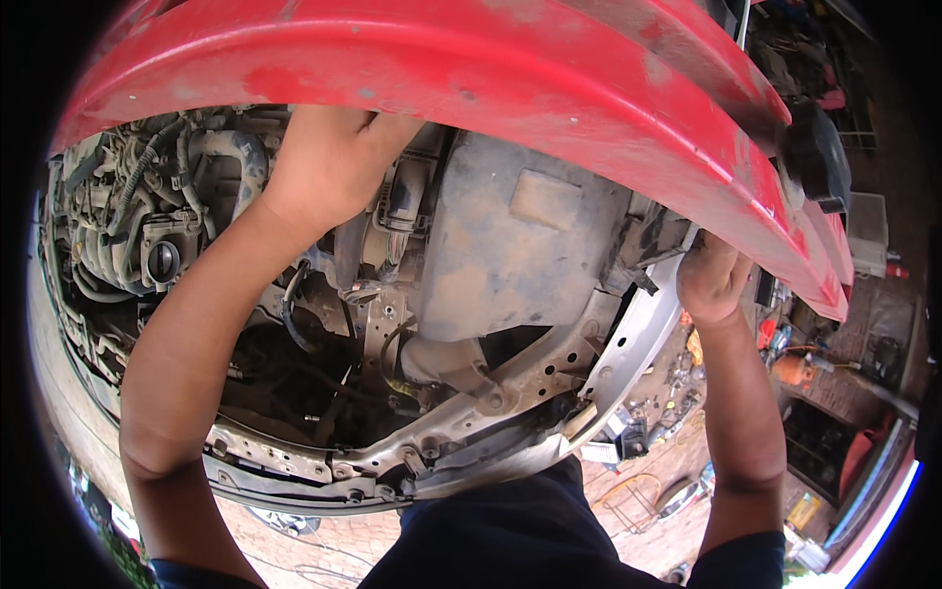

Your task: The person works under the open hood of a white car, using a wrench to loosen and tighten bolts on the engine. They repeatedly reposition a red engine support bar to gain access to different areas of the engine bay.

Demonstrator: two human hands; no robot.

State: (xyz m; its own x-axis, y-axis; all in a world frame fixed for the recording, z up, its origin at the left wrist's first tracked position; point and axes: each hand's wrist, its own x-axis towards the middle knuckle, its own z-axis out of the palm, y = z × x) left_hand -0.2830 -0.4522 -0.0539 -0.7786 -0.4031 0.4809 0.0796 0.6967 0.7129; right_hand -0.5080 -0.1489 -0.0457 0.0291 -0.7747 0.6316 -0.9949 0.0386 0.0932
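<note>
I look down into a car's open engine bay under a raised red hood [471, 69]. My left hand [329, 162] reaches deep into the bay near the hood's underside; its fingers are hidden behind the hood edge, beside black hoses [397, 201]. My right hand [711, 280] is closed at the right front corner, where the pale metal frame [628, 344] meets the hood's lower edge; what it grips is hidden. A dusty grey box-shaped housing [515, 245] sits between my hands.
The engine with hoses and a round throttle opening [162, 260] lies at the left. The front crossmember [412, 456] with bolt holes runs along the near edge. Tools and small parts [677, 393] litter the brick floor at the right, near an orange container [790, 371].
</note>
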